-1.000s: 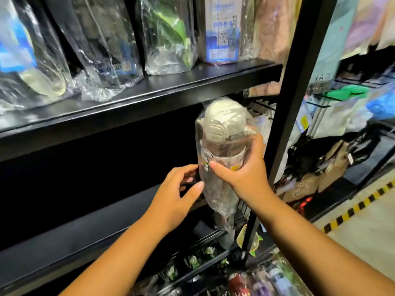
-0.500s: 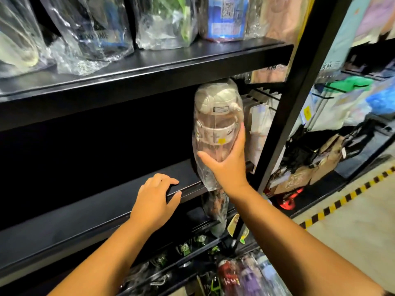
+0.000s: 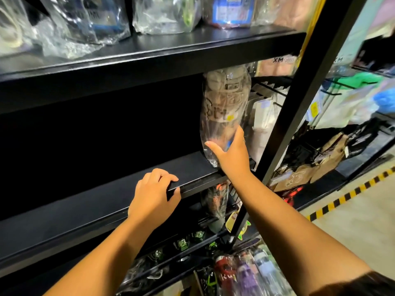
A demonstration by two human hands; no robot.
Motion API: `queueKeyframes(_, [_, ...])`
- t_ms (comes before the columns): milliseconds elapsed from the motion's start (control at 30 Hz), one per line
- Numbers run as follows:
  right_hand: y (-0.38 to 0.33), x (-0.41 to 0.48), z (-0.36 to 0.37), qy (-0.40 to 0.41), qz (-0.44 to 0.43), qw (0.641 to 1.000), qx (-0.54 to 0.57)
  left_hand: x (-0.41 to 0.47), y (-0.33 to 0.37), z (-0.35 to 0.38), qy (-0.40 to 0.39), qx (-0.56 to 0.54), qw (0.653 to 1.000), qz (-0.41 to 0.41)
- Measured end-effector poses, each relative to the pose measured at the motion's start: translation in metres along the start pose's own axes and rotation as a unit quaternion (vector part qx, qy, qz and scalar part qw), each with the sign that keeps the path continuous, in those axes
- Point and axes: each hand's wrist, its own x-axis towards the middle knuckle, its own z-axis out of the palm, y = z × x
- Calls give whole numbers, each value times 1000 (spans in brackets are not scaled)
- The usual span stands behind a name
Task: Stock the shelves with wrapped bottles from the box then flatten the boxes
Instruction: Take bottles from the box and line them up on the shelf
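The left forearm [image 3: 102, 253] and right forearm [image 3: 288, 221] are uncovered from wrist to near the elbow. The left grip [image 3: 152, 195] and right grip [image 3: 232, 154] are bare, with short, plain nails. A dark edge [image 3: 352, 283] crosses the right upper arm at the lower right corner; whether it is sleeve or hair cannot be told.

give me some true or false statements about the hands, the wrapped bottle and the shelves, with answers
1. The wrapped bottle stands on the middle shelf, near its right end. True.
2. The left hand holds the bottle's cap. False: it grips the middle shelf's front edge, apart from the bottle.
3. The right hand is wrapped round the bottle's lower part. True.
4. The upper shelf holds nothing. False: wrapped items stand on it.
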Motion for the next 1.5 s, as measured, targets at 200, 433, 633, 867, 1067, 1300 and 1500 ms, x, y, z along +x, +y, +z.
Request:
queueKeyframes(200, [2,17,5,23,33,999,-21,-1,0,2,16,13,1000,16])
queueKeyframes(433, [5,22,5,55,57,997,-13,1,-1,4,11,17,1000,9])
queueKeyframes(633, [5,12,5,37,55,996,-60,0,-5,8,7,7,1000,0])
queueKeyframes(867, [2,-56,13,28,12,975,-222,-14,-6,-8,20,8,1000,16])
queueKeyframes(1067, [-24,-132,44,-3,-51,935,-352,-75,-36,-37,80,28,996,-41])
queueKeyframes(1300, [-57,-207,120,-136,-153,898,-389,-167,-84,-77,54,104,985,-128])
queueKeyframes(1500, [-84,-264,185,-230,-285,863,-347,-255,-106,-98,84,135,956,-246])
